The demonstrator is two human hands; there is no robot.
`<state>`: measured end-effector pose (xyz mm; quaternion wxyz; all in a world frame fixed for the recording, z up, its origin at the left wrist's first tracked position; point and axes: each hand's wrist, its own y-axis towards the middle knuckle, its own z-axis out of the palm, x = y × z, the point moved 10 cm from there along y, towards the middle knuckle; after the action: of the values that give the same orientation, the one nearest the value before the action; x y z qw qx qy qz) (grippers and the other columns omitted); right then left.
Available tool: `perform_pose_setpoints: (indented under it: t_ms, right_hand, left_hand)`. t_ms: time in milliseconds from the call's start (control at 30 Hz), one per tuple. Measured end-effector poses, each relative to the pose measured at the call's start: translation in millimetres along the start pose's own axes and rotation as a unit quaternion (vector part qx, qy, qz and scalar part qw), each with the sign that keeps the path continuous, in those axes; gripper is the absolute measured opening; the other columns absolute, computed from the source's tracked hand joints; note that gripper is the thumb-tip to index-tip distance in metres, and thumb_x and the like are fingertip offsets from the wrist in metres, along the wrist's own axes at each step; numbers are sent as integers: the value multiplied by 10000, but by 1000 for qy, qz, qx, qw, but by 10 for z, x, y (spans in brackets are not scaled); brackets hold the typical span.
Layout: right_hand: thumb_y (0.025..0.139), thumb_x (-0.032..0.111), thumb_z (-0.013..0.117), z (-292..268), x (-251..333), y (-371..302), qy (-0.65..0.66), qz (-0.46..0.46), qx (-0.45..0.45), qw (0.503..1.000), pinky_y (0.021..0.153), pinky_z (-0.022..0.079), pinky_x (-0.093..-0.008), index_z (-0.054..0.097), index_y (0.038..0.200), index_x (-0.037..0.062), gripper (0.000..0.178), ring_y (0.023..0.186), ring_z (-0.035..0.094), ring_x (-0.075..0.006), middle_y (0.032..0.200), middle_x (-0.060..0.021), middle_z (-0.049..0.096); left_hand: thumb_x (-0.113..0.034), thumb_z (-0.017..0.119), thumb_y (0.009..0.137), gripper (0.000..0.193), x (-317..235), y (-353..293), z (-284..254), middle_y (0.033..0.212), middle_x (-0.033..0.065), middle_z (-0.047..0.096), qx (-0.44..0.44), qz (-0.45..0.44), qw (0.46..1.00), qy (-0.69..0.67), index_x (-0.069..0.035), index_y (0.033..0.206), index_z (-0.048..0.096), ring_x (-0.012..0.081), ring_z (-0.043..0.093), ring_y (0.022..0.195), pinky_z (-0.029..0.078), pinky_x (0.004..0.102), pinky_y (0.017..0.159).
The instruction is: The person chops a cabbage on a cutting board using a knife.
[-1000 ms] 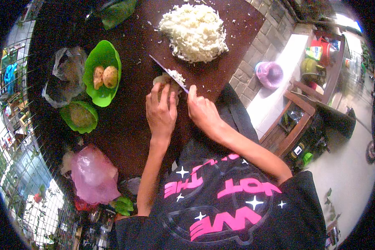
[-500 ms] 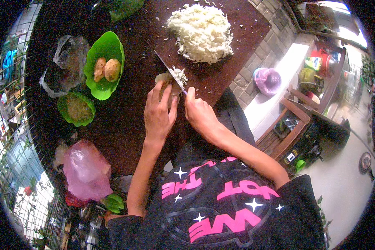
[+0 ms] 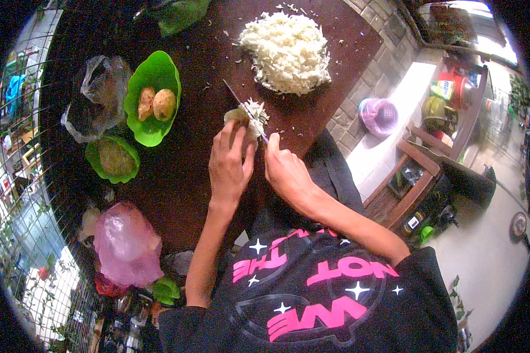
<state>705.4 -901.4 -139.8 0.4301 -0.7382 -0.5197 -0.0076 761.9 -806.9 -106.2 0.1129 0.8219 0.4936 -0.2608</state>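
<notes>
Pale cabbage wedge point(image 3: 239, 117) on the dark brown table point(image 3: 182, 176), pinned under the flattened fingers of the left hand point(image 3: 229, 165), with a thin knife point(image 3: 245, 110) laid across its shredded edge. Right hand point(image 3: 285, 170) curled tight around the knife's handle, just beside the left. Beyond the blade, a heap of shredded cabbage point(image 3: 288, 53); to the left, a green bowl point(image 3: 153, 97) holding two potatoes point(image 3: 157, 104).
</notes>
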Motion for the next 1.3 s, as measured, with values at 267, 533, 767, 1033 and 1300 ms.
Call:
perform_pose_setpoints:
  t_ms: [267, 533, 767, 1033, 1300]
  right_hand:
    - [851, 18, 459, -23, -159, 24, -12, -11, -44, 999, 564, 547, -511, 361, 1139, -117, 333, 674, 657, -428, 684, -304, 620]
    - [867, 67, 475, -41, -141, 60, 16, -9, -2, 1000, 579, 534, -534, 352, 1183, -108, 381, 687, 645, -455, 719, -296, 625]
    - [886, 77, 456, -70, -46, 55, 11, -43, -53, 998, 557, 534, -520, 328, 1224, -134, 419, 655, 643, -434, 701, -299, 609]
    - [856, 38, 470, -9, -81, 148, -54, -9, -33, 998, 549, 554, -492, 376, 1132, -106, 326, 675, 661, -424, 702, -285, 635]
    - [845, 27, 493, -134, 87, 72, 50, -2, -11, 999, 615, 541, -533, 373, 1036, -61, 242, 715, 642, -465, 715, -306, 623]
  left_hand:
    - [-163, 629, 851, 383, 22, -27, 26, 1292, 119, 481, -13, -14, 1000, 14, -52, 1210, 558, 317, 492, 1142, 426, 406, 977]
    - [-170, 627, 855, 390, 28, 44, -20, 1289, 109, 484, -21, -3, 1000, -1, -64, 1223, 557, 308, 494, 1138, 427, 399, 975]
    - [-181, 628, 859, 409, 24, 32, -14, 1288, 105, 487, -12, -2, 1000, 5, -68, 1243, 547, 305, 495, 1143, 429, 398, 972]
    - [-171, 626, 862, 401, 35, -27, 4, 1295, 112, 482, -17, 0, 1000, 5, -61, 1240, 550, 303, 494, 1150, 427, 405, 979]
    - [-161, 621, 859, 385, 55, -57, 24, 1303, 114, 481, -18, -6, 1000, -3, -57, 1224, 554, 309, 496, 1147, 430, 409, 972]
